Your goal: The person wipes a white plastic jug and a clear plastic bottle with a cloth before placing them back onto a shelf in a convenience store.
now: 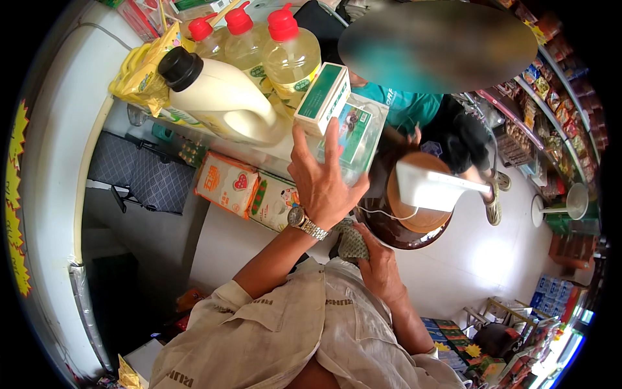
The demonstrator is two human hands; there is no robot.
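My left hand (323,182), with a metal-band wristwatch (306,223), reaches forward over the counter's end. Two of its fingertips straddle the near end of a green-and-white carton (323,97), while the thumb is spread away from it. Below the carton lies a clear plastic container (374,116) with a green label. Close to my waist, my right hand (384,262) is closed on a grey-green patterned cloth (354,241). A cream jug with a black cap (226,97) stands left of the carton, beside several clear bottles with red pump tops (291,53).
A person in a teal shirt (413,107) sits ahead right, the upper part blurred. A white device (427,185) with a cable stands on a round brown stool (398,209). Printed bags (226,185) lie below the counter; a folding chair (155,180) is left. Goods shelves (549,107) line the right.
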